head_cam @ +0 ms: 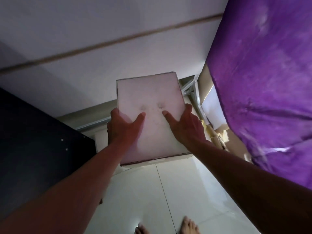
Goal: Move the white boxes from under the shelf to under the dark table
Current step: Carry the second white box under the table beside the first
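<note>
The white box [150, 119] was held clear of the tiled floor [177, 191], carried between both hands at about waist height above the person's bare feet [190, 225]. The left hand [124, 127] clasped the box's left side, thumb laid across the top face. The right hand [186, 124] clasped the right side in the same manner. Both grips were spread wide, pressing inward; the fingers beneath or behind the box were hidden.

Position: the box hung between the dark table [38, 141] at the left and the purple-draped shelf [263, 81] at the right, nearer the wall [101, 48] than the feet. It touched neither.

Hazards, as judged:
- The hold appeared to depend on side pressure alone. A slackened palm would probably let the box slip downward toward the feet.
- The table's near corner stood just beside the left forearm. A quick swing left could strike it.
- Lowering the box under the table would call for a deep stoop; its top edge could catch the table's underside.

Clearance: open floor lay in front of the feet and along the wall. Torn cardboard [217, 137] and a metal frame [190, 85] crowded the shelf's lower edge at the right. Room under the table could not be seen.
</note>
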